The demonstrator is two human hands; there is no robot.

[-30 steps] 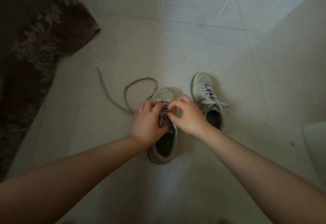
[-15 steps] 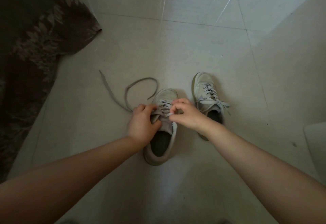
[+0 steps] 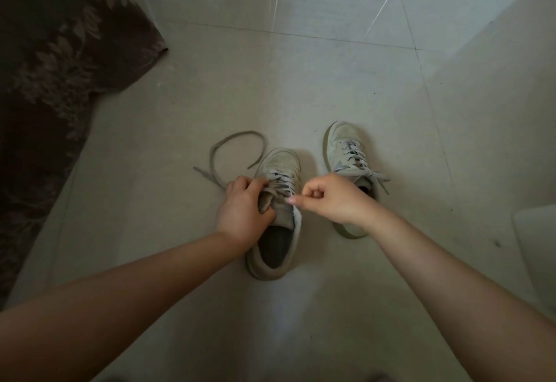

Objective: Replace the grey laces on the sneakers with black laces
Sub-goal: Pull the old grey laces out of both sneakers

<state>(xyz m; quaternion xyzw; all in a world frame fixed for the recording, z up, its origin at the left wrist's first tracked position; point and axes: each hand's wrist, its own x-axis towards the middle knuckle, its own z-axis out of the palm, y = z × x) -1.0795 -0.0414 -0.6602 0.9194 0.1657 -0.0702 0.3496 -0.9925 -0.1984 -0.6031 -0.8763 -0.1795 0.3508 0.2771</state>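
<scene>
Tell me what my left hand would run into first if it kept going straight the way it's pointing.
Most likely the loose grey lace on the floor just beyond the left hand, which grips the near sneaker; depth is unclear.

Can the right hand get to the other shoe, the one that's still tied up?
Probably yes. The right hand is pinched at the near sneaker, right next to the tied sneaker, and only bare floor lies around it, so nothing blocks a short reach.
</scene>
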